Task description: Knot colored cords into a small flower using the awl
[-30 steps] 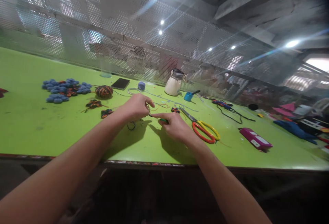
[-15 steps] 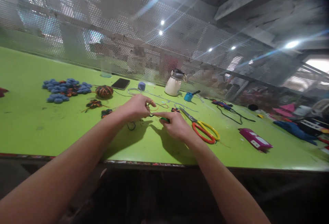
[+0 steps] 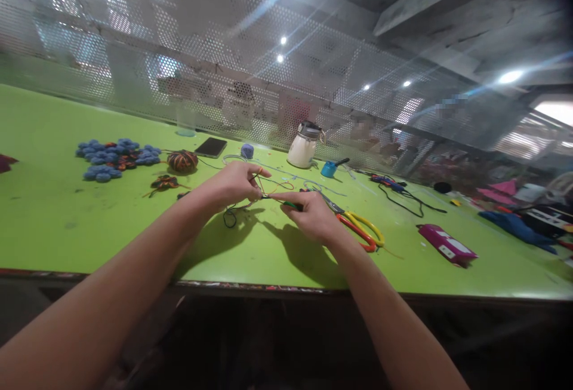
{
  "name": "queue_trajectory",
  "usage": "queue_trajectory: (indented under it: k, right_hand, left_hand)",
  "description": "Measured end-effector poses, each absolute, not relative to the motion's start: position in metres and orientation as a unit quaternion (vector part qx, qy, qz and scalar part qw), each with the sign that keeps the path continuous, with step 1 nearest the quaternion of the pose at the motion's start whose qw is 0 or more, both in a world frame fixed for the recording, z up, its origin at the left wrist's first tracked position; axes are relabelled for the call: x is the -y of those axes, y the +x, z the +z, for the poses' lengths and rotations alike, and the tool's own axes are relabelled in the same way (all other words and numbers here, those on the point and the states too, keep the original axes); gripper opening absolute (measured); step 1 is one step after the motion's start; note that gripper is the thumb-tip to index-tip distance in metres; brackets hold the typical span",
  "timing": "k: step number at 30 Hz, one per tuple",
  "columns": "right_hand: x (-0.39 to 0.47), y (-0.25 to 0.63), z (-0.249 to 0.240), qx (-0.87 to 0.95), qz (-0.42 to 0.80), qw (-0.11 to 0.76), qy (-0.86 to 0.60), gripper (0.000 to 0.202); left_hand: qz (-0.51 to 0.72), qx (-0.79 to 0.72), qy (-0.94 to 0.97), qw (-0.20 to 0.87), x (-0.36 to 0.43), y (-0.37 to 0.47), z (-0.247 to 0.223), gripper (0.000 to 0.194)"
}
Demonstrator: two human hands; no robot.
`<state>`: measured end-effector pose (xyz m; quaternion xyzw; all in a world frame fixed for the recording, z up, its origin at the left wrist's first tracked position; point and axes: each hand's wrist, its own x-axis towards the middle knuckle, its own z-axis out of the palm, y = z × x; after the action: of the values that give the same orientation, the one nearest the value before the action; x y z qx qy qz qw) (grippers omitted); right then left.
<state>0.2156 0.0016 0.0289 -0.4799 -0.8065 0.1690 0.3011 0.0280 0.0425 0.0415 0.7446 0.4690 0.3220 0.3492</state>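
My left hand (image 3: 239,182) pinches thin multicoloured yarn (image 3: 276,187), which runs over its raised index finger. A dark loop of yarn (image 3: 230,218) hangs below that wrist. In my right hand (image 3: 311,215) is a crochet hook with a green handle (image 3: 292,205); its tip meets the yarn at my left fingertips. The small piece between the fingers is too tiny to make out. Scissors with red and yellow handles (image 3: 364,226) lie just beyond my right hand, which partly covers them. Left of my left forearm lies a dark orange and green crocheted flower (image 3: 165,183).
Blue crocheted flowers (image 3: 105,154), a striped yarn ball (image 3: 182,161) and a phone (image 3: 212,147) lie at the left. A white jug (image 3: 302,146) and a blue pot (image 3: 329,169) stand behind my hands. A purple box (image 3: 446,245) lies at the right, near a corded tool (image 3: 388,184).
My right hand has shifted slightly right and covers more of the scissors. My left wrist has turned a little, and its forearm hides more of a small flower. Both hands keep their holds.
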Motion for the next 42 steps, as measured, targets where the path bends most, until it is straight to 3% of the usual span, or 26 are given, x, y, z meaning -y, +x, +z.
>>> queue_trajectory:
  k: [12,23,42]
  right_hand:
    - [-0.002,0.2222,0.0288,0.841,0.095,0.298,-0.441,0.037]
    - [-0.0006,0.219,0.0287,0.849,0.025,0.239,-0.47,0.037]
    - [0.0039,0.213,0.0285,0.817,0.067,0.232,-0.524,0.039]
  left_hand:
    - [0.341,-0.453,0.708,0.421,-0.0396,0.0269,0.0449,0.05]
    - [0.332,-0.464,0.718,0.397,-0.0408,0.029,0.0426,0.048]
    - [0.338,-0.46,0.717,0.4,-0.0419,0.0303,0.0391,0.048]
